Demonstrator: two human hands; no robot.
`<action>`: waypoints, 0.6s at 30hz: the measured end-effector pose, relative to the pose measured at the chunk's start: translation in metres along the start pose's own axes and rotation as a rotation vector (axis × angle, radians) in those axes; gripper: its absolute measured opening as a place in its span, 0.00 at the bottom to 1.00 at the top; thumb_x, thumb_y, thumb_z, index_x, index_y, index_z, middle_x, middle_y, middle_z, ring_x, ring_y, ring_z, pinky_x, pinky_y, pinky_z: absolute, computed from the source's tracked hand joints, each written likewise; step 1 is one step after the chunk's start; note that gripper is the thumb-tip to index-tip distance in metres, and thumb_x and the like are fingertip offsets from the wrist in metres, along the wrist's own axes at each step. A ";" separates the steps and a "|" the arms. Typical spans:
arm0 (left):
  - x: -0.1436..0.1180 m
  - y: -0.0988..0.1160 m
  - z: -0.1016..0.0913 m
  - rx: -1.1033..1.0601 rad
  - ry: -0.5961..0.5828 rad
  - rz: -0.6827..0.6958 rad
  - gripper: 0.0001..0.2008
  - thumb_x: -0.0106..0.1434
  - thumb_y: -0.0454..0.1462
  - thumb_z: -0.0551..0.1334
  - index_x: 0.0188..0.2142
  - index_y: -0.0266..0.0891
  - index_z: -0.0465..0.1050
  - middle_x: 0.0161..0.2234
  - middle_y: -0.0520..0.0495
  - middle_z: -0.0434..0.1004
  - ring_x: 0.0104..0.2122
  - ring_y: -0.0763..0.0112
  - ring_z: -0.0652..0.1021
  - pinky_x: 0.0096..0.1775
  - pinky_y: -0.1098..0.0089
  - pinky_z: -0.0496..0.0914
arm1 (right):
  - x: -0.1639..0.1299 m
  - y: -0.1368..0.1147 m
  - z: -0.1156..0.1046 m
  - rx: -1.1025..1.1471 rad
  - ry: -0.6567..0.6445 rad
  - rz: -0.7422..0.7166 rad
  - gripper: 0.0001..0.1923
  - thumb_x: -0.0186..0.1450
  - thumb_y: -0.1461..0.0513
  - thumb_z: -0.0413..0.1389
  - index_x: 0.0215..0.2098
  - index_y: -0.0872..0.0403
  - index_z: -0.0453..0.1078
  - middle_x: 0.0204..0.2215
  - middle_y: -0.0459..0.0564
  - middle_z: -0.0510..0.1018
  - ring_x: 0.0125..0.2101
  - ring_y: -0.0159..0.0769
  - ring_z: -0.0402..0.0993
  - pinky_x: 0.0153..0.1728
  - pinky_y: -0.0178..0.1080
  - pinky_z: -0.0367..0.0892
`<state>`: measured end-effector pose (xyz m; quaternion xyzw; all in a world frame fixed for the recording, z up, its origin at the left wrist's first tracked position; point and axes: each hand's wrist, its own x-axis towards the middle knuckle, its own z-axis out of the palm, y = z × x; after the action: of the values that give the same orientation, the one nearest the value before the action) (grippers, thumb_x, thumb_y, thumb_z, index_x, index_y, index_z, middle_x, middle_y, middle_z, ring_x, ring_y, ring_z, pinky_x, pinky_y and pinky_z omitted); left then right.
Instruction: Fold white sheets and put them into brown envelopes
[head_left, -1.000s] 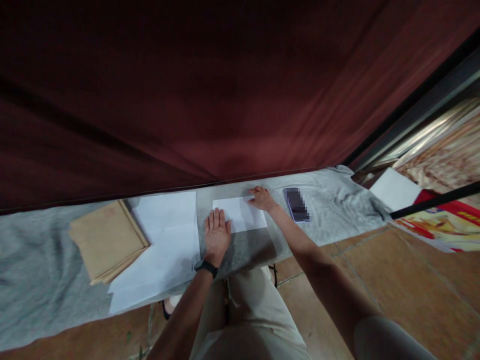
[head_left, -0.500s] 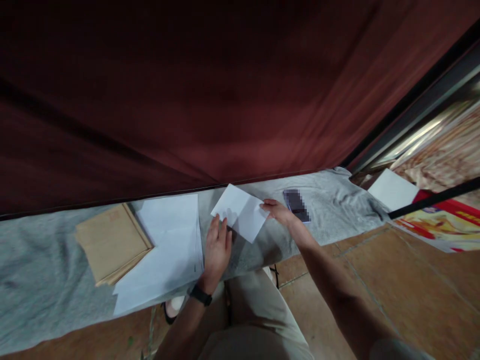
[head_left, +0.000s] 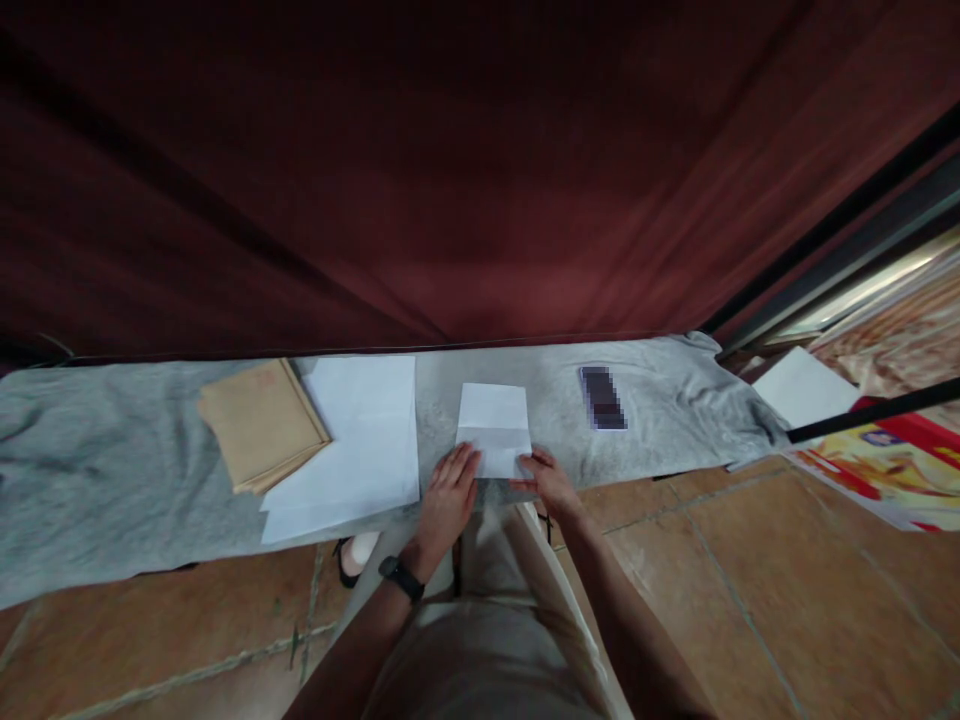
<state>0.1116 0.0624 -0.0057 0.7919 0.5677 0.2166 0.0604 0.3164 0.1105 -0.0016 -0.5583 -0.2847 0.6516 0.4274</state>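
A small white sheet of folded paper (head_left: 495, 408) with a crease across its middle lies before me on a grey cloth. My left hand (head_left: 450, 490) has its fingers at the lower left corner of the paper and seems to pinch it there. At the lower right corner, my right hand (head_left: 551, 485) holds the edge, thumb over the top and fingers partly under it. To the left of the hands lie several larger white sheets (head_left: 367, 430). A stack of brown envelopes (head_left: 262, 425) rests partly on those sheets.
A phone (head_left: 602, 398), blurred out, lies on the grey cloth (head_left: 675, 420) to the right. Dark red fabric (head_left: 480, 220) rises behind the narrow surface. Beyond its right end are a white panel (head_left: 806, 388) and a red and yellow box (head_left: 900, 465). Tiled floor (head_left: 675, 570) shows below.
The folded paper has turned from slanted to nearly square with me. Both hands have come to its near corners; my right hand has moved down from the right corner. My view has shifted slightly.
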 end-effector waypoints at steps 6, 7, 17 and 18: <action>0.006 -0.011 -0.005 0.073 -0.064 0.037 0.26 0.67 0.28 0.53 0.64 0.38 0.68 0.66 0.43 0.68 0.67 0.60 0.65 0.66 0.57 0.64 | -0.010 -0.005 -0.009 -0.139 -0.072 0.016 0.21 0.47 0.48 0.67 0.33 0.53 0.75 0.25 0.44 0.77 0.24 0.36 0.73 0.26 0.40 0.75; 0.005 -0.010 -0.006 0.087 -0.085 0.058 0.26 0.67 0.28 0.53 0.63 0.39 0.69 0.65 0.43 0.69 0.67 0.60 0.65 0.65 0.56 0.64 | -0.011 -0.004 -0.012 -0.154 -0.074 0.018 0.21 0.47 0.48 0.66 0.32 0.53 0.75 0.24 0.44 0.76 0.23 0.35 0.72 0.25 0.39 0.75; -0.026 0.005 -0.006 0.184 -0.130 0.046 0.30 0.64 0.26 0.51 0.65 0.39 0.67 0.65 0.40 0.69 0.65 0.60 0.68 0.65 0.57 0.64 | -0.017 0.021 -0.041 -0.748 0.063 -0.578 0.20 0.69 0.60 0.46 0.53 0.53 0.74 0.41 0.55 0.80 0.43 0.44 0.78 0.48 0.48 0.75; -0.025 0.006 -0.007 0.189 -0.129 0.030 0.30 0.65 0.26 0.51 0.65 0.39 0.67 0.65 0.40 0.69 0.66 0.60 0.68 0.65 0.56 0.64 | -0.020 0.023 -0.043 -0.828 0.035 -0.656 0.21 0.69 0.63 0.45 0.54 0.52 0.74 0.46 0.57 0.80 0.48 0.44 0.77 0.52 0.48 0.73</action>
<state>0.1074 0.0367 -0.0043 0.8147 0.5688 0.1118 0.0185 0.3529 0.0773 -0.0207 -0.5728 -0.6707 0.3073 0.3573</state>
